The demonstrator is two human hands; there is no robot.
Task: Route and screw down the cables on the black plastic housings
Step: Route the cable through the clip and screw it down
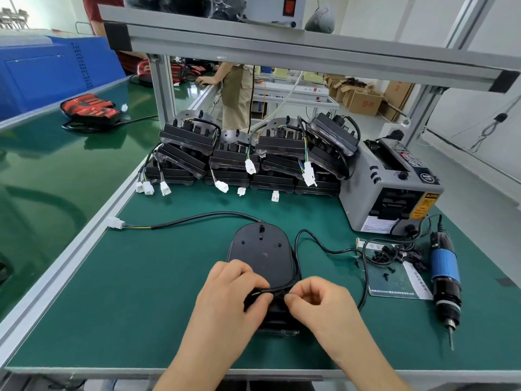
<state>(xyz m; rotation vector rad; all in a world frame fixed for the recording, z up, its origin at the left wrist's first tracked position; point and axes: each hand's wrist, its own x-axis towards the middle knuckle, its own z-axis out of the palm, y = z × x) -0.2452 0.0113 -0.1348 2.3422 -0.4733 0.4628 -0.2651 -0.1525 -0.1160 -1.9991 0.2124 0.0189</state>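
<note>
A black plastic housing (260, 249) is laid flat on the green bench mat (141, 292), near the front edge of the bench, its rounded end pointing away from the person. Its near end is covered by both hands.

A black cable (273, 289) is stretched across that near end, between the two hands. It is pinched by the left hand (231, 292) between thumb and forefinger, with the other fingers curled down onto the housing. Just to the right, the same cable is pinched by the right hand (318, 300) at the tips of its thumb and forefinger, the remaining fingers being folded into the palm. The two pinches are set close together, with only a short run of cable left showing between them. A black cable is also seen running from the far end of the housing out to the left, ending in a white connector (116, 222) at the bench rail.

To the right of the housing, a pile of black screws (382, 258) is spread on a clear plastic bag, and an electric screwdriver (445, 270) is laid beside it, bit toward the person. Behind these a grey tape dispenser (392, 193) is placed. At the back of the bench, finished housings (239, 159) are stacked in rows, their white plugs hanging down in front.
</note>
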